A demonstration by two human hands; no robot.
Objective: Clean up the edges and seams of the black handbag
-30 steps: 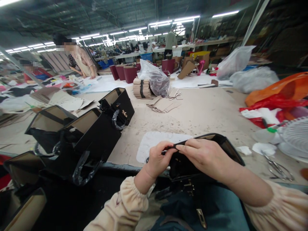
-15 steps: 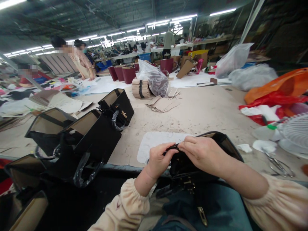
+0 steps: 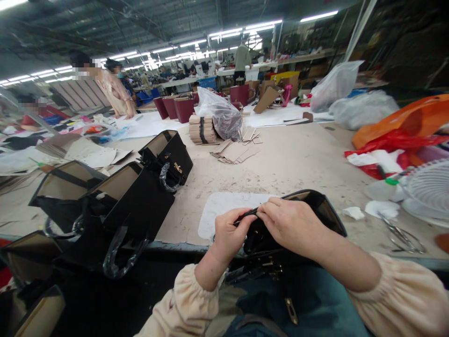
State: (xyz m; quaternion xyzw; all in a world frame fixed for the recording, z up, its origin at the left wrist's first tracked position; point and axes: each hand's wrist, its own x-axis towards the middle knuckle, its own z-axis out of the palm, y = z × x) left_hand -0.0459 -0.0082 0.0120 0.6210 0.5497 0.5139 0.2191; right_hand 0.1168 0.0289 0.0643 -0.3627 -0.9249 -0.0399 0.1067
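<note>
The black bag (image 3: 270,248) is at the near edge of the desk (image 3: 298,150), right in front of the person, with part of it reaching over the desk; what its base rests on is hidden. The left hand (image 3: 229,231) and the right hand (image 3: 289,224) meet at one thin black edge of it, each grip a narrow pinch of thumb against bent fingers, almost touching. Holding so close together probably lets both press the same short stretch flat, while the near edge may help steady the bag. Below, a gold clasp (image 3: 291,311) hangs over the teal cloth (image 3: 326,295) on the lap, perhaps so that metal stays off the seam being pinched. The white sheet (image 3: 217,210) lies just beyond the hands, likely as a clean patch on the marked desk. To the left stand other black bags (image 3: 140,201), apparently grouped to leave working room; their looped handles (image 3: 117,262) wear clear plastic, presumably against scratches. The scissors (image 3: 403,236) lie on the right side, seemingly within reach yet clear of the bag.
</note>
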